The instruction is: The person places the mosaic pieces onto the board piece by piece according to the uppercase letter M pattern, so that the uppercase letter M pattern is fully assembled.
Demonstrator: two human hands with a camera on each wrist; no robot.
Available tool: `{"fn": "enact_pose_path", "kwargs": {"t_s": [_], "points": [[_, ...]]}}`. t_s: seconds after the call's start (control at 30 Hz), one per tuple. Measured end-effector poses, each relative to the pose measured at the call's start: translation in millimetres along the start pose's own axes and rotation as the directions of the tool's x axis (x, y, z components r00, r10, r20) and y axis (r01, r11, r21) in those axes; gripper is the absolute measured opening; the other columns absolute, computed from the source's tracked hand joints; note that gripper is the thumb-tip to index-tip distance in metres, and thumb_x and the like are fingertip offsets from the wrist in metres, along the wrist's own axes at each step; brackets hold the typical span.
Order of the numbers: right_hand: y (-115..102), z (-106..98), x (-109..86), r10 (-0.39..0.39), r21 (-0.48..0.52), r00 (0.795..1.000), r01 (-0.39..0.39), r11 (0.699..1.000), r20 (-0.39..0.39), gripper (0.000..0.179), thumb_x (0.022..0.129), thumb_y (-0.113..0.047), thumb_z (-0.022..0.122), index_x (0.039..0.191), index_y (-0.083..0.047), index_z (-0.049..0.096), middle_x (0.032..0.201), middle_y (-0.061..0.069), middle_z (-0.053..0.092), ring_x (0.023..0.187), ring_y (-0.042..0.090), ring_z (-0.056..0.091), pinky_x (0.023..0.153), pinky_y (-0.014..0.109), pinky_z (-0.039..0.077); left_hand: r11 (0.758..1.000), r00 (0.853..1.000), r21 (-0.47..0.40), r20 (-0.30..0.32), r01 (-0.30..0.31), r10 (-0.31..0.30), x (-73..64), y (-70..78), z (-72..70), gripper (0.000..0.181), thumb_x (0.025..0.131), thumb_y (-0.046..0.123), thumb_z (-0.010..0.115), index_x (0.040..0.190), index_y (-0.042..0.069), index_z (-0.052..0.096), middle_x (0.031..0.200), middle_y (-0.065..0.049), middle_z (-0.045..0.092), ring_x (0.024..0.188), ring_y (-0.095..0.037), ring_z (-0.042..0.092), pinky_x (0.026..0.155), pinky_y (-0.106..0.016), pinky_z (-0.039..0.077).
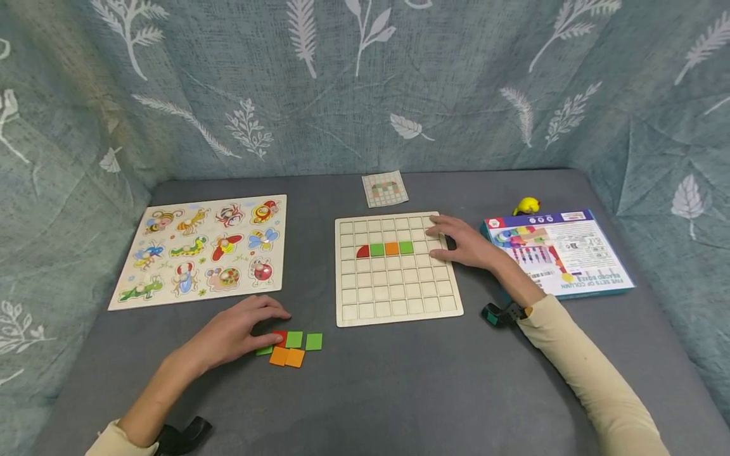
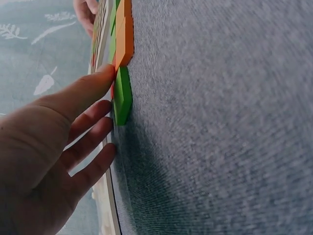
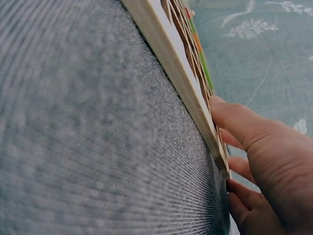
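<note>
My left hand [image 1: 236, 329] is low over a loose group of tiles on the table, its thumb touching a red tile [image 1: 283, 336] and its fingers spread beyond. Around that tile lie green tiles [image 1: 313, 342] and two orange tiles [image 1: 294, 358]; one green tile [image 2: 122, 95] is partly under the hand. My right hand [image 1: 467, 244] rests at the right edge of the wooden grid board [image 1: 398, 294], fingertips on its surface. One row of the board carries a red round-cornered piece [image 1: 363, 252], a green square [image 1: 377, 249], an orange square [image 1: 391, 248] and another green square [image 1: 405, 247].
Behind the board lies a small pattern card [image 1: 385, 189]. A wooden insect puzzle [image 1: 196, 253] is at the left. On the right are a flat printed box [image 1: 556, 253] and a small yellow toy [image 1: 527, 205]. A patterned curtain [image 1: 353, 95] hangs behind the table.
</note>
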State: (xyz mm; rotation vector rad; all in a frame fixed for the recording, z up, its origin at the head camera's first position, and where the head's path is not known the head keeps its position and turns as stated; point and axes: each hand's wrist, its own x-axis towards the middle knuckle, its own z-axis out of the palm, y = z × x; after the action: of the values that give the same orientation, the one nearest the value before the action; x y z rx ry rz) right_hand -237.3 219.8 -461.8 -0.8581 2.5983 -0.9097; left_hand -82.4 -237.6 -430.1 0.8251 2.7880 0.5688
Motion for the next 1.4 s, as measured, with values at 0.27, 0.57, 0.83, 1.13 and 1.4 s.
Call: {"fn": "enact_pose_path", "kwargs": {"t_s": [0.27, 0.57, 0.83, 1.13, 1.4], "points": [[0.7, 1.1, 1.6, 0.001, 0.011, 1.0, -0.001, 1.0, 0.007, 0.049, 0.092, -0.025, 0.066, 0.136, -0.006, 0.054, 0.157, 0.019, 0.028, 0.147, 0.041, 0.018, 0.115, 0.062, 0.02, 0.993, 1.0, -0.121, 0.008, 0.014, -0.013, 3.0, -12.0, 3.5, 0.028, 0.085, 0.028, 0.074, 0.112, 0.023, 0.07, 0.111, 0.008, 0.061, 0.104, -0.013, 0.055, 0.091, -0.037, 0.05], [0.4, 0.0, 1.2, 0.01, 0.001, 1.0, -0.01, 1.0, 0.014, 0.05, 0.092, -0.026, 0.067, 0.136, -0.006, 0.054, 0.157, 0.018, 0.028, 0.148, 0.041, 0.018, 0.115, 0.062, 0.02, 0.993, 0.999, -0.113, -0.045, -0.024, 0.019, 5.0, -12.4, 8.6, 0.024, 0.088, 0.016, 0.071, 0.111, 0.02, 0.071, 0.106, 0.009, 0.063, 0.098, -0.01, 0.057, 0.087, -0.034, 0.05], [2.6, 1.7, 0.6, 0.009, -0.003, 1.0, -0.009, 1.0, 0.012, 0.05, 0.093, -0.026, 0.066, 0.137, -0.006, 0.053, 0.158, 0.018, 0.028, 0.148, 0.041, 0.018, 0.115, 0.062, 0.02, 0.992, 0.994, -0.079, -0.06, -0.101, 0.097, 5.1, -11.2, 2.1, 0.017, 0.088, 0.016, 0.07, 0.102, 0.024, 0.074, 0.099, 0.014, 0.061, 0.089, -0.003, 0.055, 0.079, -0.027, 0.05], [-0.3, 0.9, -0.6, 0.008, -0.007, 1.0, -0.008, 1.0, 0.005, 0.05, 0.092, -0.026, 0.066, 0.136, -0.006, 0.054, 0.157, 0.019, 0.028, 0.147, 0.042, 0.018, 0.114, 0.063, 0.02, 0.997, 0.997, -0.033, 0.003, -0.076, 0.076, 5.7, -10.0, -4.1, 0.022, 0.084, 0.015, 0.075, 0.105, 0.02, 0.073, 0.1, 0.01, 0.063, 0.089, -0.006, 0.057, 0.08, -0.03, 0.052], [-0.2, 0.8, -1.0, 0.012, -0.003, 1.0, -0.012, 1.0, 0.003, 0.05, 0.092, -0.025, 0.066, 0.136, -0.006, 0.054, 0.157, 0.019, 0.028, 0.147, 0.042, 0.018, 0.114, 0.062, 0.02, 0.996, 0.996, -0.009, 0.005, -0.092, 0.092, 11.2, -8.5, -6.0, 0.023, 0.084, 0.013, 0.074, 0.106, 0.017, 0.074, 0.098, 0.009, 0.064, 0.085, -0.005, 0.054, 0.075, -0.025, 0.051]]}}
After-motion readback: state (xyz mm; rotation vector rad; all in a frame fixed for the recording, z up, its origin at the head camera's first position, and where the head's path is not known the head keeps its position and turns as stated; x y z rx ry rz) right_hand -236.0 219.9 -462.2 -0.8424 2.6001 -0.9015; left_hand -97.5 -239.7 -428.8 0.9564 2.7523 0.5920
